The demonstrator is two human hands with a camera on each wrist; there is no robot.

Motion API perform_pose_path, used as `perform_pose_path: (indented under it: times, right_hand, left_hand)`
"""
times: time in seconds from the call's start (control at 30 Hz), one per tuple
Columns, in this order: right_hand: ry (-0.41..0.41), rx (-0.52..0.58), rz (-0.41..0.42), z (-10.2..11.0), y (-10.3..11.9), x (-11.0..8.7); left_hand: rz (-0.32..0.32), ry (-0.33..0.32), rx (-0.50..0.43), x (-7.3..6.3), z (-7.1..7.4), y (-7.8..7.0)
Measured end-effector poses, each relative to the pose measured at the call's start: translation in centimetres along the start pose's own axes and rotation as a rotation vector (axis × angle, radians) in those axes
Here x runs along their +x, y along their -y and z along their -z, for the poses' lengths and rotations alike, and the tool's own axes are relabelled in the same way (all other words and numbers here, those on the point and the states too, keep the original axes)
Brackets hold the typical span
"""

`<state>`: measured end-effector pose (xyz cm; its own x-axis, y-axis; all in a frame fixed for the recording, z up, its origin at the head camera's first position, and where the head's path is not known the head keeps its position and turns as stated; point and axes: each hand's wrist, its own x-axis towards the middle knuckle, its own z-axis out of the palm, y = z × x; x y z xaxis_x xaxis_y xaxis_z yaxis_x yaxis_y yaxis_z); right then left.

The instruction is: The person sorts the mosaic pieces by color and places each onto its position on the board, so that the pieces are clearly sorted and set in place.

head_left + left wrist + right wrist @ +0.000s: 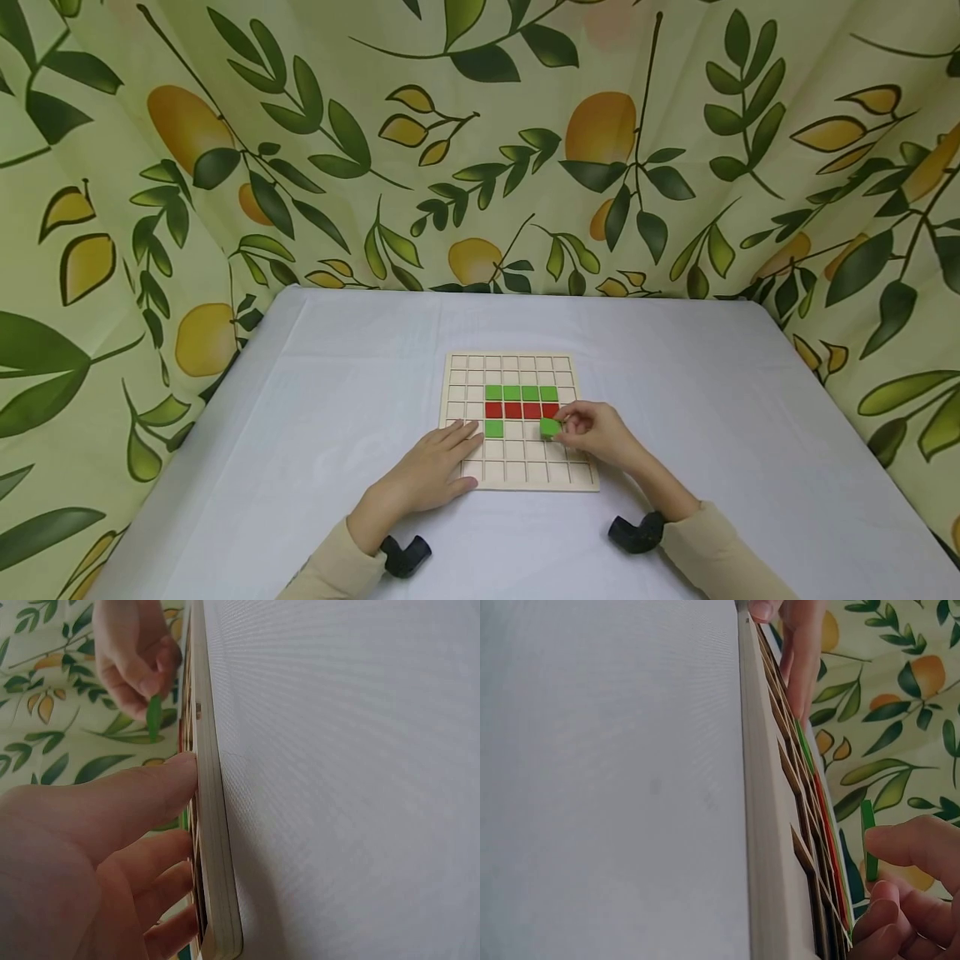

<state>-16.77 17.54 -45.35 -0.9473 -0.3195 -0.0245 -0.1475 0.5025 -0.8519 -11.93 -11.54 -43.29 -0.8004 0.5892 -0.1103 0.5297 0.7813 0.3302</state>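
A light wooden grid board (517, 475) lies on the white cloth. Four green square tiles (512, 392) fill part of one row, and directly below them runs a row of red square tiles (513, 410). One more green tile (494, 428) sits in a cell under the left end of the red row. My right hand (600, 433) pinches a green square tile (868, 840) between thumb and fingers, raised over the board's right side. My left hand (427, 467) rests with extended fingers on the board's left edge, its thumb (161, 784) at the near edge.
A white cloth (337, 375) covers the table around the board. Behind and beside it hangs a curtain (480, 167) printed with fruit and leaves. A black wrist device (407, 557) is on the left wrist, and another black device (636, 533) on the right.
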Motion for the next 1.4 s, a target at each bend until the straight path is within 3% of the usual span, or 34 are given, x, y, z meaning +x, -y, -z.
perform_pose_path:
  times: [0.4, 1.4]
  right_hand:
    - [0.032, 0.024, 0.081, -1.2, 0.4, 0.3]
    - [0.033, -0.006, 0.09, -3.2, 1.4, 1.8]
  left_hand:
    - [-0.008, -0.013, 0.0, 0.0, -0.2, 0.2]
    - [0.008, 0.006, -0.016, 0.1, -0.2, 0.1]
